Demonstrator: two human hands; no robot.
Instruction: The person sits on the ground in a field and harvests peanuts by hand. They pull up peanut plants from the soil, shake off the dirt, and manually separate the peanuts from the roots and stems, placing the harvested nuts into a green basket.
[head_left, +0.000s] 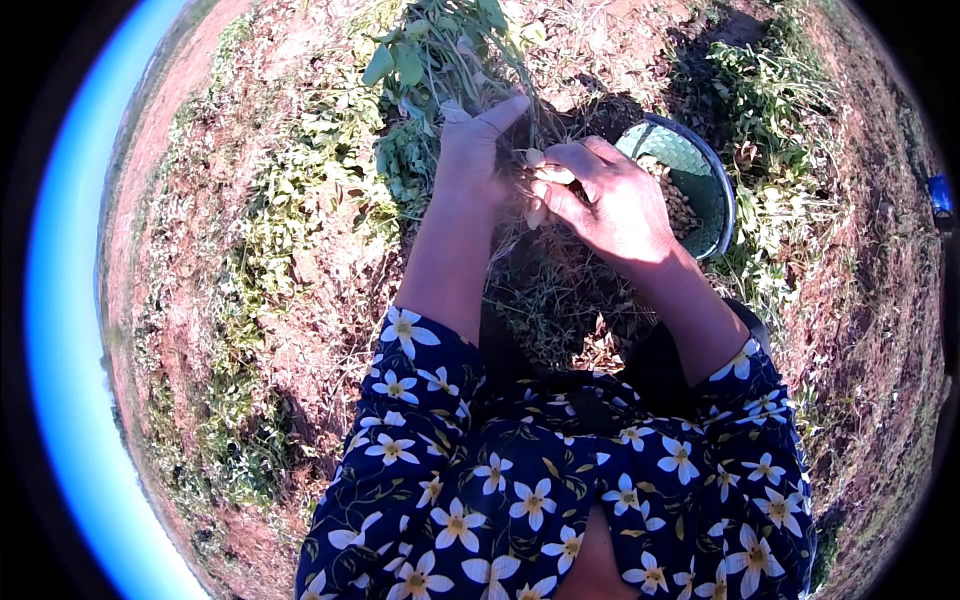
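My left hand (476, 154) grips the stems of an uprooted peanut plant (442, 56), its leafy top pointing away from me. Close by on the right, my right hand (611, 199) pinches a pale peanut pod (553, 175) between thumb and fingers at the root end. More pods hang among the roots just beneath those fingertips. Partly hidden behind my right hand is a green woven basket (705, 176) with a dark rim, holding many loose peanut pods (675, 202).
Pulled peanut plants lie in a leafy row (300, 195) on the left and in another heap (772, 97) at the upper right. Dry reddish soil with plant litter (330, 277) surrounds me. A small blue object (940, 193) shows at the far right edge.
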